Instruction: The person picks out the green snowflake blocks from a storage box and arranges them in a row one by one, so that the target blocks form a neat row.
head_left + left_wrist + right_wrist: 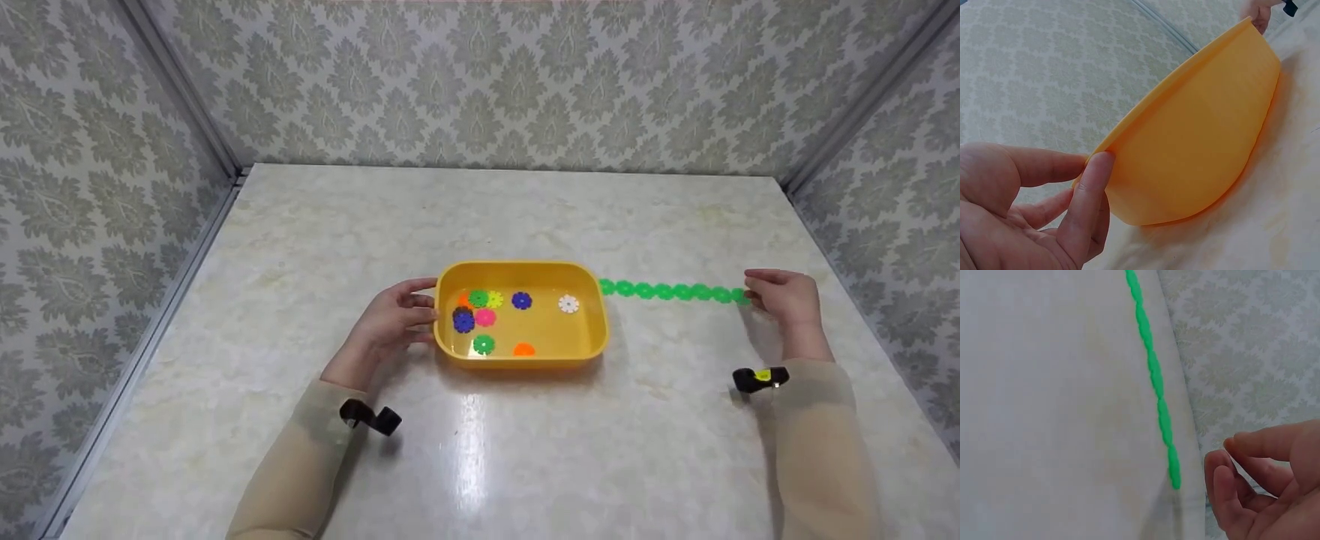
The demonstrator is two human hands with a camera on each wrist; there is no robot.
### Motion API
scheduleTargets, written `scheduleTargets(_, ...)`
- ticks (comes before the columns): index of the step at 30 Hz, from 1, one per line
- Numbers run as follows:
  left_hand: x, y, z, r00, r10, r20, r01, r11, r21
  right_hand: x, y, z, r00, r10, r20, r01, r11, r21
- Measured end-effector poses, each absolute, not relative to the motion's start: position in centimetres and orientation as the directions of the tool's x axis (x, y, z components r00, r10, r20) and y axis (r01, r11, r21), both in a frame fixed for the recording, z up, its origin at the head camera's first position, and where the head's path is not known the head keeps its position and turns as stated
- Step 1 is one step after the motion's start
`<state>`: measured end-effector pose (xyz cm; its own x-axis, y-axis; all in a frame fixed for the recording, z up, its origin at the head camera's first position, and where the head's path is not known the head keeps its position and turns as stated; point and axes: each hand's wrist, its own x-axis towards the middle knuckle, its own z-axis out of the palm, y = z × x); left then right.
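Observation:
A yellow plastic basin [551, 334] stands on the table, holding several small notched plastic discs. My left hand [382, 322] pinches its left rim between thumb and fingers, as the left wrist view also shows on the basin wall [1196, 135]. Stretching right from behind the basin is a straight chain of linked green discs [664, 292]. Its right end lies beside my right hand [791, 300]. In the right wrist view the chain's end [1174, 472] is apart from the fingers [1264, 441], which are loosely bent with nothing between them.
Inside the basin are a white disc [568, 304], a blue disc [522, 301], a pink disc [485, 317] and others, mostly toward the left. The pale table [360, 217] is bordered by patterned walls [480, 82] at the back and sides.

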<state>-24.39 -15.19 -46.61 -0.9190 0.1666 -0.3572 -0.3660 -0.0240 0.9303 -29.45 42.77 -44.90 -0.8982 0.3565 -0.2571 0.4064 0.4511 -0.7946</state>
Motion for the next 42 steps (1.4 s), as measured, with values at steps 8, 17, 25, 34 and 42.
scheduleTargets(8,-24.4,-15.2,-46.7,-0.919,0.181,-0.349,-0.358,-0.016,0.934,-28.9,37.7,-42.4,-0.974,0.181,-0.133,0.2,0.435,-0.878)
scheduleTargets(17,-24.6,-15.2,-46.9,-0.919,0.17,-0.357,-0.364,-0.01,0.932,-28.6,31.9,-41.0,-0.997,0.011,-0.075,0.073,0.43,-0.9)
scheduleTargets(25,-24.6,-15.2,-46.6,-0.917,0.164,-0.363,-0.369,-0.007,0.93,-28.2,26.7,-40.8,-0.987,-0.131,-0.09,0.027,0.422,-0.906)
scheduleTargets(34,-24.4,-15.2,-46.7,-0.92,0.194,-0.34,-0.353,-0.036,0.935,-27.6,20.7,-41.8,-0.949,-0.299,-0.104,-0.016,0.374,-0.927)
scheduleTargets(42,-24.5,-15.4,-46.8,-0.921,0.201,-0.335,-0.351,-0.048,0.935,-26.9,16.0,-42.4,-0.889,-0.426,-0.167,-0.023,0.406,-0.914)
